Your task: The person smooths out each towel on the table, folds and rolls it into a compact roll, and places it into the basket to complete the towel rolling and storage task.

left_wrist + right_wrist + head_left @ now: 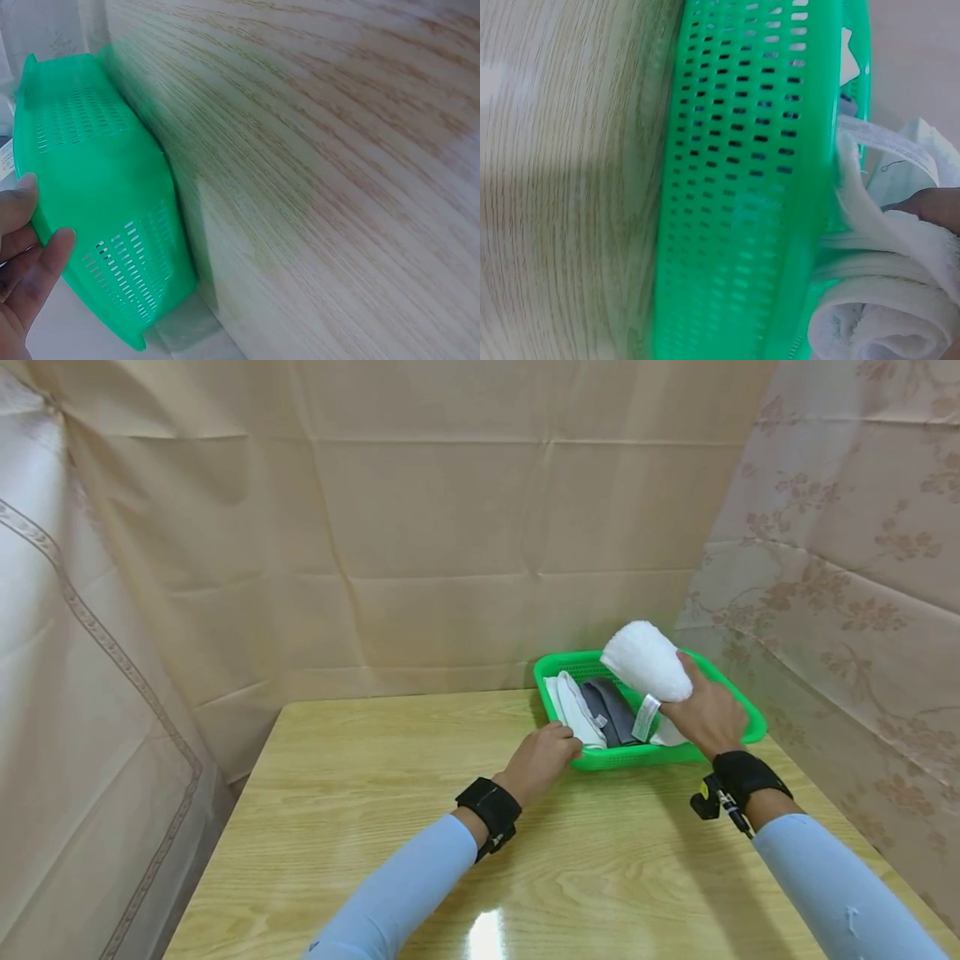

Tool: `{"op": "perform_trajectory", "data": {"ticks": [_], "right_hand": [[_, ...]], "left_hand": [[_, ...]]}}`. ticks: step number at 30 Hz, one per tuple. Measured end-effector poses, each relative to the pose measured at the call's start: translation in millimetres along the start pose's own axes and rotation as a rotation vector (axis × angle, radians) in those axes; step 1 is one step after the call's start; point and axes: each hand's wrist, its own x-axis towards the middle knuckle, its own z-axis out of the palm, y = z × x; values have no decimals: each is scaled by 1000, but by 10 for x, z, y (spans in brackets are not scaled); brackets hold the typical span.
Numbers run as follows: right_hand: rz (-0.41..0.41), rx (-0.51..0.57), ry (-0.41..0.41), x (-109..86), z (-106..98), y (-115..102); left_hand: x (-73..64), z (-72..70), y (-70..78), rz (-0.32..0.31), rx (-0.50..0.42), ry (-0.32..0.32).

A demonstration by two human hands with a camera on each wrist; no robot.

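Note:
A green plastic basket [637,758] with perforated walls sits at the table's far right corner. My left hand [542,760] pinches its rim at the near left corner, fingertips [58,241] over the edge in the left wrist view. Above the basket's right half, my right hand [708,714] grips a rolled white towel [645,660], whose coiled end shows in the right wrist view. A white label [646,718] hangs from beside that hand. Inside the basket lie a folded white cloth [576,710] and a dark grey cloth [611,710]; more white cloth [667,733] shows under the right hand.
The basket stands on a light wood-grain table [360,777]. Behind it hangs a beige cloth [435,543], and a floral cloth [847,610] borders the right side close to the basket. Another pale cloth [82,710] hangs at the left.

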Motion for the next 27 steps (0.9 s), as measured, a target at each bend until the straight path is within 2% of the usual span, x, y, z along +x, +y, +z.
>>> {"op": "perform_trajectory", "data": {"ticks": [5,19,27], "right_hand": [[-3,-6,15,-4,22,80],[36,-16,-40,41,67,132],[35,-4,-57,70,112,190]], "left_hand": [[7,-11,8,0,-8,2],[15,4,17,-4,20,-1],[13,40,32,-8,29,22]]}}
